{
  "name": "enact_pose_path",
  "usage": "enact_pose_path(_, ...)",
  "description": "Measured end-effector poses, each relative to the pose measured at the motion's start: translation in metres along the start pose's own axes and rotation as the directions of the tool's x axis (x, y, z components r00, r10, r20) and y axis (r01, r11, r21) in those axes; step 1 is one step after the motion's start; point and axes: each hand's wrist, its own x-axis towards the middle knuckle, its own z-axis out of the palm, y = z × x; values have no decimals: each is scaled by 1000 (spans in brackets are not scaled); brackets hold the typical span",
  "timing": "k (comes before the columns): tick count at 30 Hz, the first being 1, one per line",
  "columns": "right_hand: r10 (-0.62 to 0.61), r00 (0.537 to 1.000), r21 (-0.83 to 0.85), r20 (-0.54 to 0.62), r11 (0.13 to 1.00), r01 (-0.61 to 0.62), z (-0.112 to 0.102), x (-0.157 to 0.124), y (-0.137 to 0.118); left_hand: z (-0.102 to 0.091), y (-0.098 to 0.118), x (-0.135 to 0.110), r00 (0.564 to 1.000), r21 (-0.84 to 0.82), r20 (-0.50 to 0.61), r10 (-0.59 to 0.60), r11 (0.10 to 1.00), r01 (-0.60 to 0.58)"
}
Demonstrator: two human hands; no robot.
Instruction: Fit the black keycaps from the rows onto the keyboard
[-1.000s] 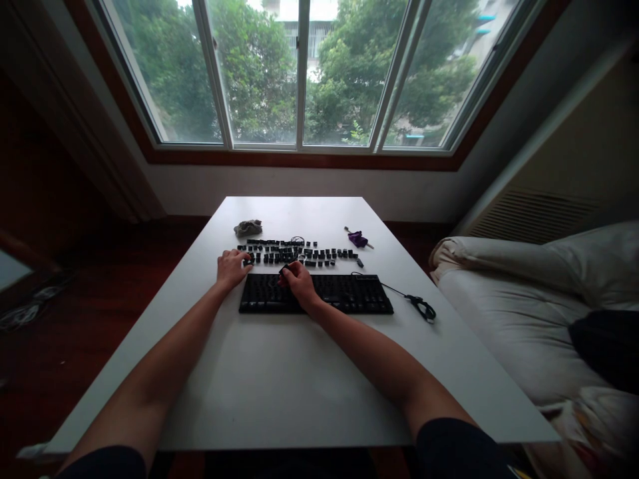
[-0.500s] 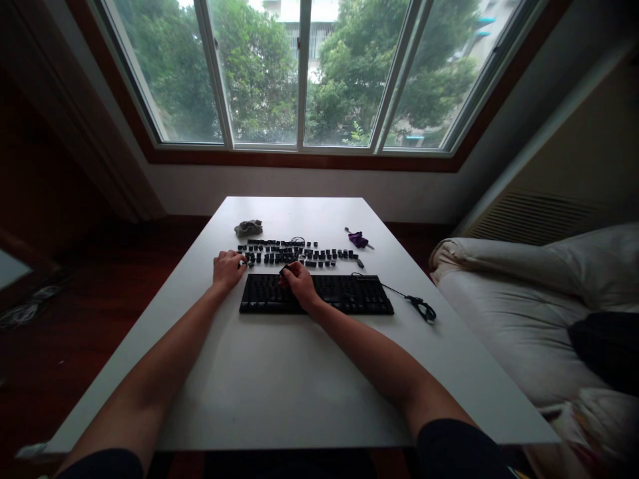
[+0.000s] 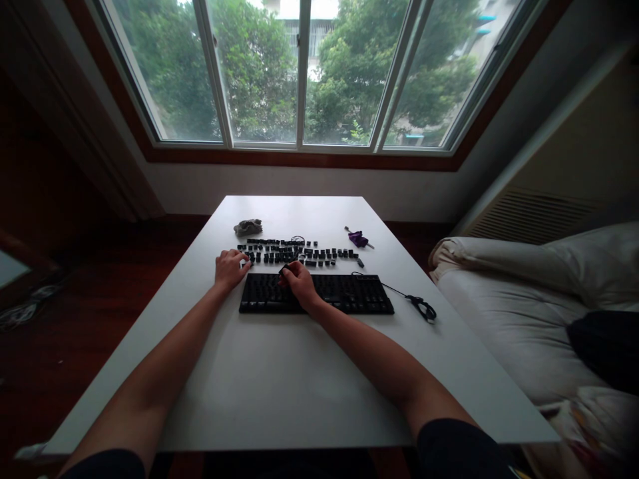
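Note:
A black keyboard (image 3: 344, 294) lies on the white table (image 3: 279, 379). Behind it, rows of loose black keycaps (image 3: 299, 253) are laid out. My right hand (image 3: 298, 282) rests over the keyboard's left half, fingers pinched on a small dark tool that I cannot make out clearly. My left hand (image 3: 229, 267) sits just left of the keyboard's back corner, fingers curled at the left end of the keycap rows, touching the nearest caps.
A crumpled grey cloth (image 3: 247, 227) lies at the back left of the table, a purple object (image 3: 358, 238) at the back right. The keyboard's cable (image 3: 422, 307) coils to its right. A bed with white bedding (image 3: 529, 313) stands right of the table.
My left hand drew back slightly from the keycaps, then returned to their left end. My right hand has stayed in place on the keyboard.

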Motion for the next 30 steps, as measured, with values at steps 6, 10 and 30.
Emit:
enact_pose_path(6, 0, 1000, -4, 4, 1000, 0, 0, -1, -3, 3, 0, 2, 1000, -11, 25, 19, 1000, -19)
enact_pose_path(10, 4, 1000, 3, 4, 1000, -4, 1, -2, -4, 5, 1, 1, 999, -27, 19, 25, 999, -25)
enact_pose_path(30, -47, 999, -53, 18, 997, 48, 2, -2, 2, -5, -4, -15, 996, -92, -51, -74, 993, 69)
